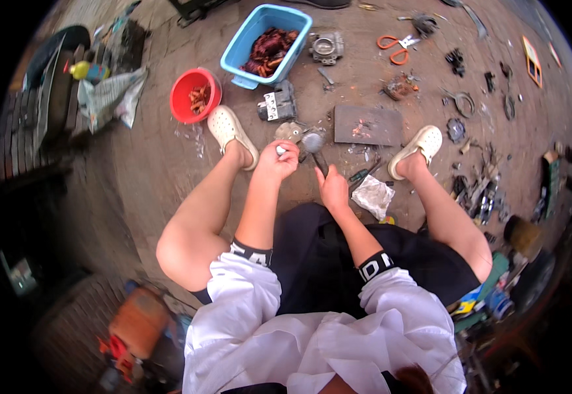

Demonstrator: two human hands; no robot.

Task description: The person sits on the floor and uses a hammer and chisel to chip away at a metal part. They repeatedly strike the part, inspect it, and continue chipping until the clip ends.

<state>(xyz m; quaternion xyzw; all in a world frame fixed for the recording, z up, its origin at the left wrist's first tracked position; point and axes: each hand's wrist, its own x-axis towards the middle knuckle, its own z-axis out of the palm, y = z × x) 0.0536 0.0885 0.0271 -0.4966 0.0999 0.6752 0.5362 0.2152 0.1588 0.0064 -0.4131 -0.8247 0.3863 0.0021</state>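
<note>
Between my knees, my right hand [332, 189] is wrapped round the handle of a hammer [312, 142], its round metal head pointing away from me. Just left of it, my left hand [284, 164] is closed, and a small whitish piece [281, 150] shows between thumb and fingers; its kind is unclear. Beyond both hands lies a tan metal part [289, 131] on the ground. A dark flat metal plate [369, 125] is right of the hammer head. Near my right hand rest a green-handled tool [358, 175] and a crumpled white sheet [373, 196].
A red bucket [177, 92] and a blue basin [232, 56] hold reddish-brown pieces. Near them sit a black block with a white label [277, 103] and a metal housing [326, 48]. Orange-handled scissors [398, 48] lie farther right. Scattered metal parts [486, 190] cover the right side.
</note>
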